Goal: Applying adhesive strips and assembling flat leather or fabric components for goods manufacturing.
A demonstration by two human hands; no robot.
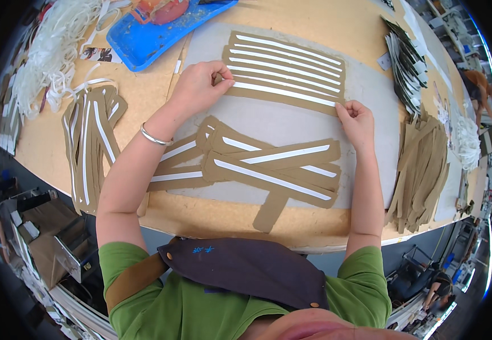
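My left hand (203,85) is closed in a pinch at the left end of a brown fabric strip (285,97) with a white band along it. At the strip's right end, my right hand (356,122) pinches the corner between thumb and forefinger. This strip is the nearest of several brown strips (287,50) laid overlapping in parallel rows, each showing its white band. Nearer me, a loose crossed pile of similar banded strips (274,164) lies between my forearms. A plain brown strip end (270,211) sticks out toward the table's front edge.
More banded strips (90,147) lie left of my forearm, below a heap of white tape (50,51). A blue tray (144,48) sits at the far left. On the right are bundled plain brown strips (418,170) and dark pieces (405,68). A grey sheet (370,90) covers the middle.
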